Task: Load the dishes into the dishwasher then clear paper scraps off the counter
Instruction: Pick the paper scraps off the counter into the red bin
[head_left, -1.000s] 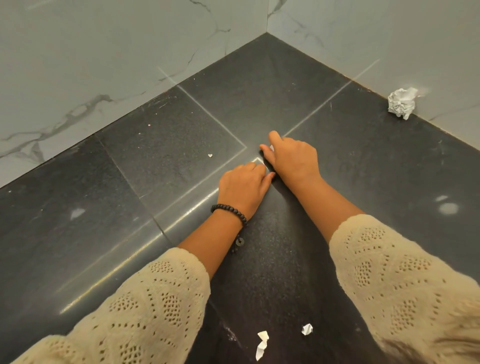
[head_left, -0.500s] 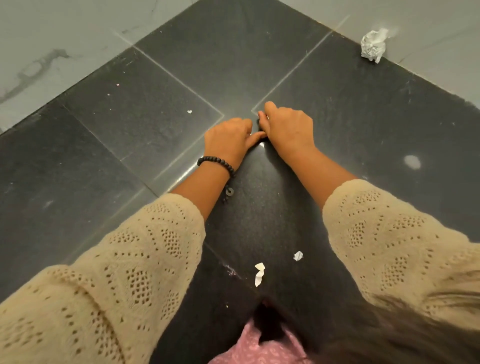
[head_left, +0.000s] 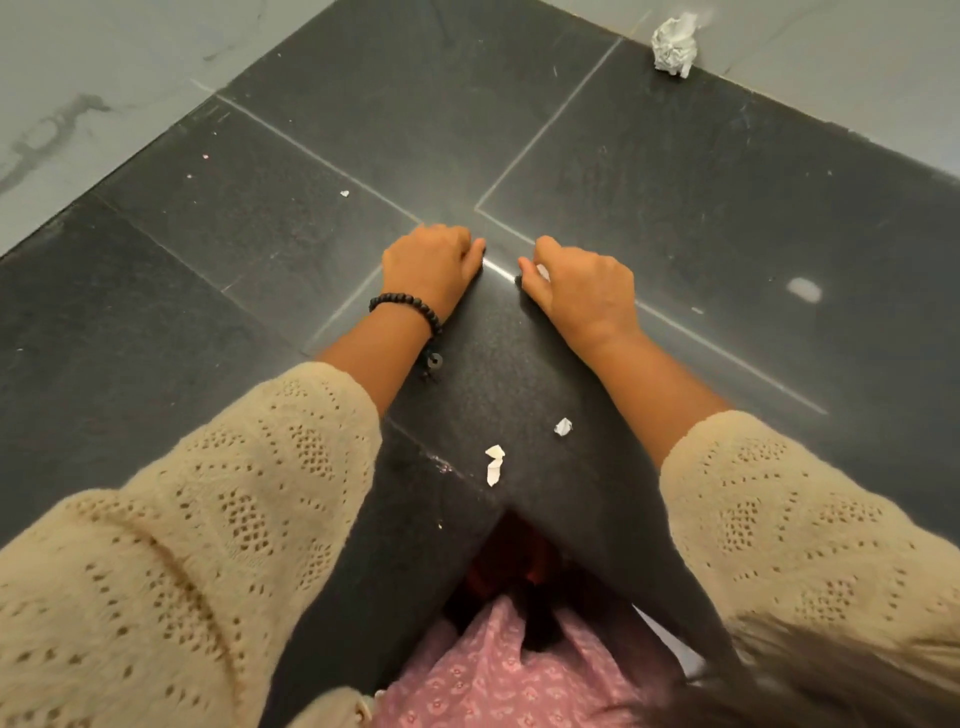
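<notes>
The right hand (head_left: 582, 288) pinched a white scrap (head_left: 542, 271) on the dark counter (head_left: 727, 218); the left hand (head_left: 431, 257) lay curled, contents hidden. Scrap-clearing looked underway. Two loose scraps (head_left: 494, 464) near the body and a crumpled ball (head_left: 674, 45) at the wall would want gathering next.

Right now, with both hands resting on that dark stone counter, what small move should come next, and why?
Probably draw the right hand, where a white bit shows at the fingers, back to the two small white paper scraps lying loose near the body. The crumpled paper ball by the wall looks farther off.
</notes>
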